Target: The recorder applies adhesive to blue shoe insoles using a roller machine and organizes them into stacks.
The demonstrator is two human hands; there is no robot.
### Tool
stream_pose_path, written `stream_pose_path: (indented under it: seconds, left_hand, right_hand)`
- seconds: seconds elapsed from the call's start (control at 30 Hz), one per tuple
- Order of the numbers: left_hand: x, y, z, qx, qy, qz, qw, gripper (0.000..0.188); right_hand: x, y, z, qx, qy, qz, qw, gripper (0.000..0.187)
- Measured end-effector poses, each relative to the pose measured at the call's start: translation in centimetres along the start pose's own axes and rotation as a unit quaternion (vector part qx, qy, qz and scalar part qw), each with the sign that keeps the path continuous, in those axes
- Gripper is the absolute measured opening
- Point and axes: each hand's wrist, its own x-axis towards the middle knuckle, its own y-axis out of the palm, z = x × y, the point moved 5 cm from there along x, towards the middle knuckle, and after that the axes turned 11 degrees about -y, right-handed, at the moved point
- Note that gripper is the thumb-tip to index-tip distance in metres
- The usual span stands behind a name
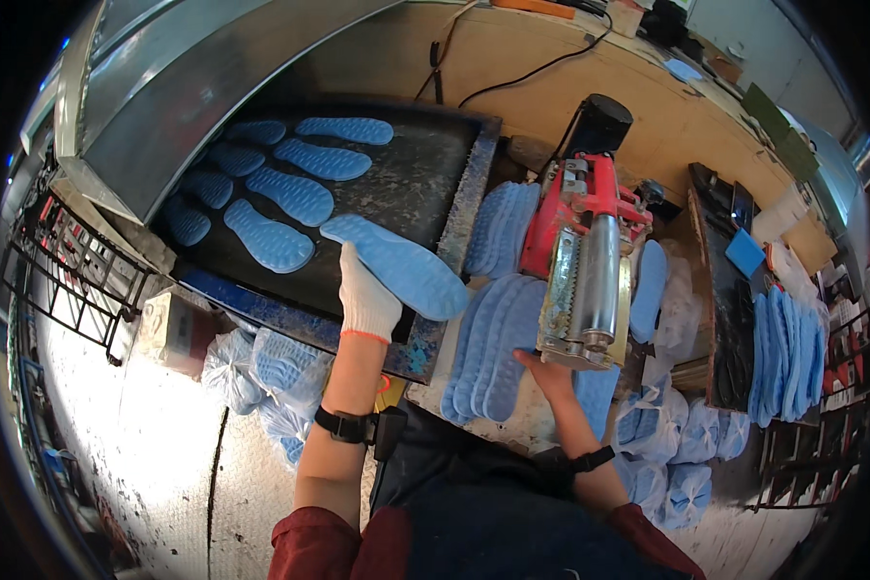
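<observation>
A blue insole (406, 271) is held by the gloved left hand (367, 302) over the black tray (406, 184); the right hand (549, 375) is partly hidden by the red machine (602, 182), and its grasp cannot be told

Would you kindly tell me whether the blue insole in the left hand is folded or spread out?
Spread out: the blue insole shows from end to end in the left hand, with no fold.

left hand (365, 302): white glove (369, 315), orange hem (364, 336) | black straps (342, 425) | maroon sleeves (311, 543)
</observation>
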Motion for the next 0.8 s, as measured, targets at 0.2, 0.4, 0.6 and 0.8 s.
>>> stream_pose_path:
  seconds: [0.2,0.4,0.6,0.8]
  left_hand:
    - [0.0,-2.3,-1.0,0.125,0.126,-0.041,0.983,0.046]
    - [-7.8,-1.8,-1.8,0.273,0.352,-0.053,0.894,0.066]
    - [-11.3,2.0,1.9,0.331,0.293,0.069,0.895,0.06]
    - [-13.2,6.0,6.9,0.339,0.245,0.222,0.881,0.064]
  right_hand:
    - [-0.6,1.1,-5.1,0.169,0.011,-0.07,0.983,0.05]
    - [-2.7,-4.5,-4.9,0.375,0.202,-0.171,0.888,0.037]
    - [-2.3,-14.7,-1.6,0.222,0.069,-0.318,0.919,0.04]
    - [-1.6,-20.7,4.1,-0.067,-0.131,-0.304,0.941,0.047]
